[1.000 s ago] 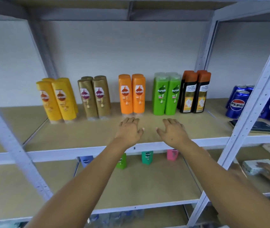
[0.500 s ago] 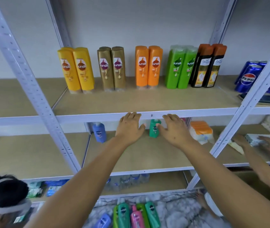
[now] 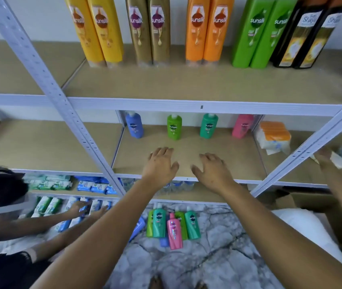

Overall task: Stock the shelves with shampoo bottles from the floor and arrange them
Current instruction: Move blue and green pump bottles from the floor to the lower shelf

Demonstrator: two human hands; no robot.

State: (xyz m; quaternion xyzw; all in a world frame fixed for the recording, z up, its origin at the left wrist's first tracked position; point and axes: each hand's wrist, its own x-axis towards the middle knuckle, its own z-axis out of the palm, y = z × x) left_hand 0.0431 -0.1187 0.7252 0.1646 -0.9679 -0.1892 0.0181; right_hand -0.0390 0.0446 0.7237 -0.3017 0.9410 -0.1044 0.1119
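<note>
Head view: the left hand [image 3: 160,165] and the right hand [image 3: 213,171] are hovering side by side, palms down, over the front edge of the middle shelf [image 3: 186,161]; the fingers of both are lying straight and slightly spread, holding nothing, and the two hands are staying apart from each other. At the back edge of the middle shelf four shampoo bottles are standing upright in a spaced row: a blue bottle [image 3: 134,126] toward the left corner, a light green bottle [image 3: 174,127], a teal bottle [image 3: 208,126], and a pink bottle [image 3: 242,126] toward the right corner. On the upper shelf [image 3: 186,84] tall bottles are standing in touching pairs along the back edge: yellow [image 3: 95,32], gold [image 3: 148,32], orange [image 3: 207,32], green [image 3: 259,34] and black [image 3: 305,38]. On the marble floor [image 3: 218,257], below the shelf front, a cluster of shampoo bottles [image 3: 172,225] is lying close together, green, teal, pink and blue ones touching. At the lower left a second person [image 3: 1,205] is reaching both hands toward packets on a low shelf. At the right edge another person's hand [image 3: 325,158] is touching white packaging; the grip cannot be told.
</note>
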